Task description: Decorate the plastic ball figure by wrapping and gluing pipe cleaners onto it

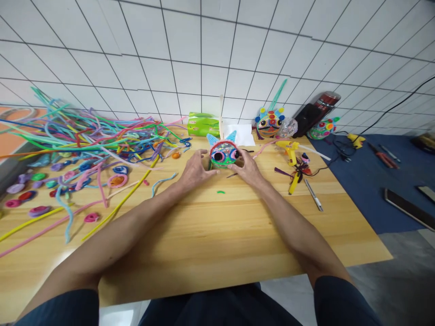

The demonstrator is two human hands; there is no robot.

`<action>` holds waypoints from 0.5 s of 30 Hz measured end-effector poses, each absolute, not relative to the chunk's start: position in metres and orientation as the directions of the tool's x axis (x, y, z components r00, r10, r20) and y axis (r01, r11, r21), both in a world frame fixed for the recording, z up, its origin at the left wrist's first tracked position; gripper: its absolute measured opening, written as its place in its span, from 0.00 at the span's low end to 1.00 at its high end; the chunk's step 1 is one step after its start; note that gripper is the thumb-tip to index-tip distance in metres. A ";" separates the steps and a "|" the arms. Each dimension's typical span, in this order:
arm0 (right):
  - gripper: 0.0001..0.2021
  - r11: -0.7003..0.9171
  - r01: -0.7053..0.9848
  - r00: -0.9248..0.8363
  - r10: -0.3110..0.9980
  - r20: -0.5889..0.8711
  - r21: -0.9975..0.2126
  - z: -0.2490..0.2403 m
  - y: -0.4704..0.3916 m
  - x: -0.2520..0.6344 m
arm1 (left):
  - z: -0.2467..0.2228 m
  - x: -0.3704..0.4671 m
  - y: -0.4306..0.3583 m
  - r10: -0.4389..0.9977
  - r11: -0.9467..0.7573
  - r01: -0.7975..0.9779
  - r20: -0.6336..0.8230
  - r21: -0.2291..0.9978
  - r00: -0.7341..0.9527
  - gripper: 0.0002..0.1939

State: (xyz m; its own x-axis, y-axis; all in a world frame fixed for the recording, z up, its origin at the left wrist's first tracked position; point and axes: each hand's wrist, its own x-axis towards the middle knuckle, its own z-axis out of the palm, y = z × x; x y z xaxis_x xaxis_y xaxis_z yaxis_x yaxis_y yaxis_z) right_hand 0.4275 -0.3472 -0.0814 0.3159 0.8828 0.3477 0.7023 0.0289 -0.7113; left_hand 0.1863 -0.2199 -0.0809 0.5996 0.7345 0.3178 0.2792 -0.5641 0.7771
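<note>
A round pipe-cleaner animal head point(224, 154) with pink-rimmed eyes, a red band and two light-blue pointed ears is near the middle of the wooden table. On its left side is my left hand point(197, 172), fingers curved around the edge and thumb stretched along the front. My right hand point(248, 167) holds the opposite side, its thumb and fingers at the right eye. Between them, a small green pipe-cleaner piece point(220, 192) lies on the wood nearer to me. A thin dark tool point(232, 175) shows partly beside my right thumb.
Many pipe cleaners point(84, 136) and coiled discs cover the left. A green tissue pack point(203, 125) stands by the tiled wall. At right are a finished animal head point(270, 122), a yellow glue gun point(288, 150) with its cord, a utility knife point(313, 195) and a phone point(409, 208).
</note>
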 end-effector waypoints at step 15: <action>0.37 0.027 0.781 0.251 0.901 0.353 -0.624 -0.088 -0.348 0.431 | -0.072 0.189 -0.199 0.644 -0.569 0.219 0.264 0.793 0.718 0.52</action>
